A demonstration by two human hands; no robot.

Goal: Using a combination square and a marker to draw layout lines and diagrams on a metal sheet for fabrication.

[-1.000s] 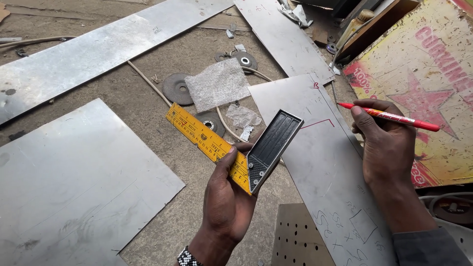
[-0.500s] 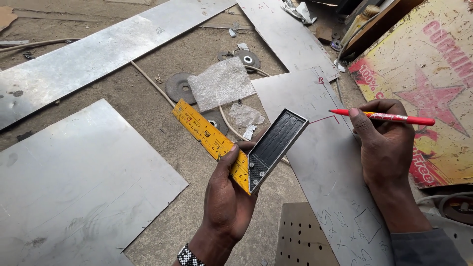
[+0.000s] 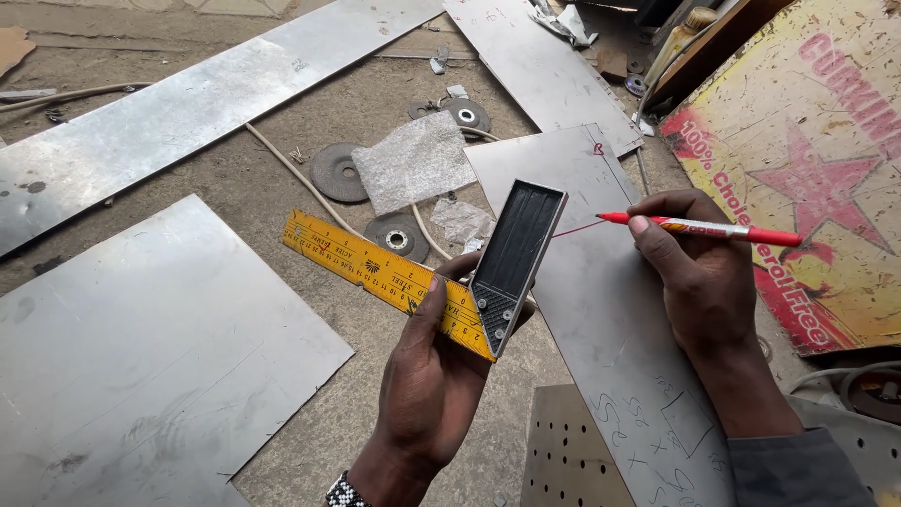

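My left hand (image 3: 434, 376) grips a try square (image 3: 441, 272) at its corner; the yellow ruler blade points up and left, the black stock up and right. It is held in the air above the ground. My right hand (image 3: 699, 272) holds a red marker pen (image 3: 699, 227) level, its tip pointing left over a grey metal sheet (image 3: 601, 300). A thin red line runs on that sheet just under the pen tip. Marker scribbles cover the sheet's near end.
More metal sheets lie around: a large one (image 3: 141, 347) at left, a long strip (image 3: 188, 113) at the back, another (image 3: 535, 56) at top. Grinding discs (image 3: 336, 172) and a crumpled plastic bag (image 3: 413, 169) sit on the concrete. A yellow and red signboard (image 3: 807, 160) lies at right, a perforated sheet (image 3: 563, 451) near me.
My right hand with the pen has moved a little left and toward the red line on the sheet. The try square stays in my left hand, barely shifted.
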